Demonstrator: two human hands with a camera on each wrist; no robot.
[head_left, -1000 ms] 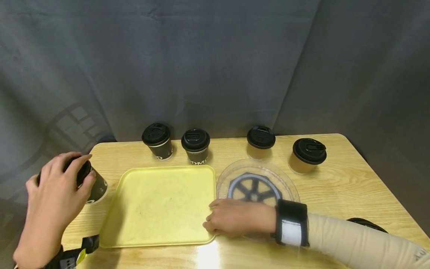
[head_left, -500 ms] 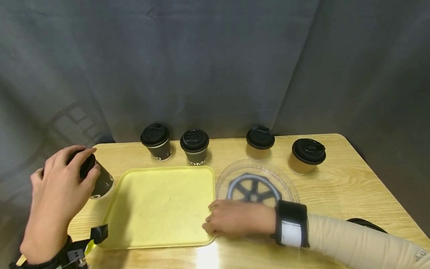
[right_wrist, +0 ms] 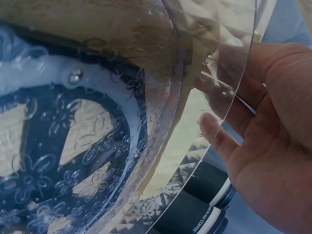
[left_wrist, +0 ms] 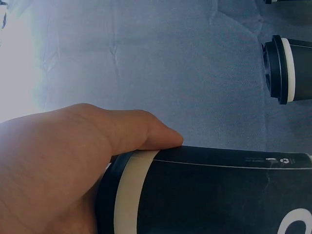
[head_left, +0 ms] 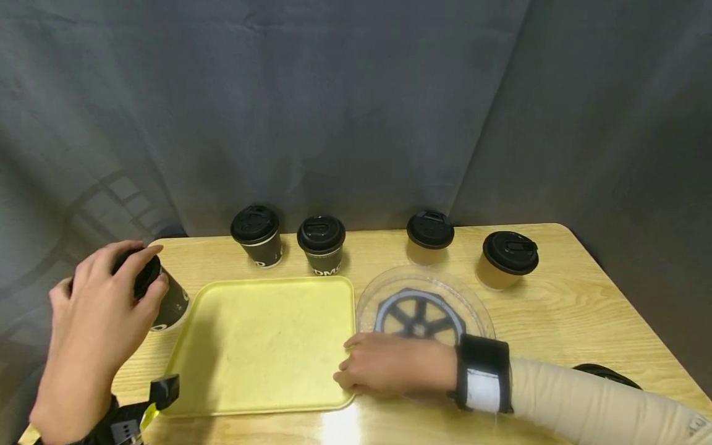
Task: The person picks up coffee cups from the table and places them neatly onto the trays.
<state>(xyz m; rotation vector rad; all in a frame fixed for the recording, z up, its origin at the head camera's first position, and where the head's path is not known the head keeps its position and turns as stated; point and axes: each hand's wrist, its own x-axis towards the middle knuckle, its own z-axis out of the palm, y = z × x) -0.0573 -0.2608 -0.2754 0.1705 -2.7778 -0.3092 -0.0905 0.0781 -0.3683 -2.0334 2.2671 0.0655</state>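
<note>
At the left of the table, my left hand grips a black lidded paper coffee cup from above. Its fingers and thumb wrap round the lid end; in the left wrist view the thumb lies along the pale band under the lid of that cup. The cup's base is close by the left rim of a yellow tray. My right hand holds the tray's right edge near the front corner, with fingers curled there. In the right wrist view, a clear patterned plate rim partly covers those fingers.
Beside the tray lies a round clear plate over a dark spoked wheel shape. Behind stand two black lidded cups and two brown lidded cups. A dark cable lies at right; a grey curtain hangs behind.
My left hand has carried the black coffee cup rightward toward the tray's left edge, then held almost still over the last half second. The right hand has stayed at the tray's edge.
</note>
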